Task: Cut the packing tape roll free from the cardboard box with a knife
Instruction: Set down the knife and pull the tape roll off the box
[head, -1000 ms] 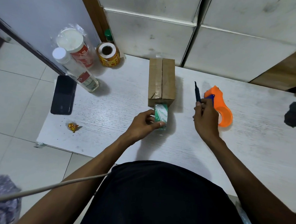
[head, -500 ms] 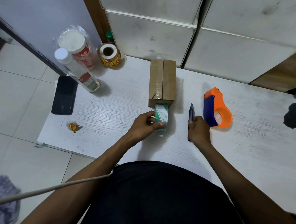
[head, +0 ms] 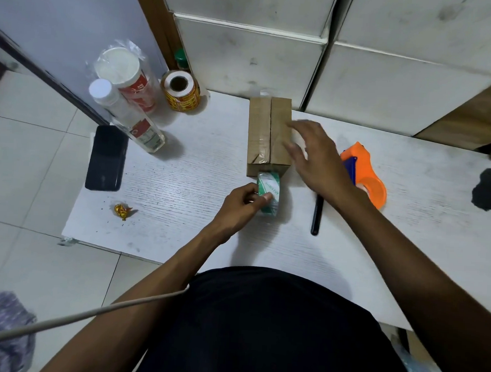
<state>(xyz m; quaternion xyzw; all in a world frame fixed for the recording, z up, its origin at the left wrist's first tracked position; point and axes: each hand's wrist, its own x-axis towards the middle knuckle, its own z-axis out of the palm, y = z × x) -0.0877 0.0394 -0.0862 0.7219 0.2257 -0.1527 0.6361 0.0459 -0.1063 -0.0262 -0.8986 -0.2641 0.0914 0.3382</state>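
Observation:
A taped brown cardboard box (head: 266, 129) stands on the white table (head: 181, 182). Against its near face sits a green-and-white packing tape roll (head: 270, 188), and my left hand (head: 242, 203) is shut on that roll from the left. My right hand (head: 312, 155) hovers with fingers spread over the box's right side, holding nothing. The black knife (head: 316, 216) lies on the table below my right wrist, partly hidden by it.
An orange and blue tape dispenser (head: 366, 173) lies right of the box. A black phone (head: 106, 157), a clear bottle (head: 128, 115), a red cup stack (head: 130, 81), a yellow label roll (head: 181, 94) and a gold wrapper (head: 122, 209) sit left. A dark stain (head: 489, 190) marks the far right.
My right hand has laid the knife down on the table and moved up, open, over the box's right side. My left hand stays on the tape roll.

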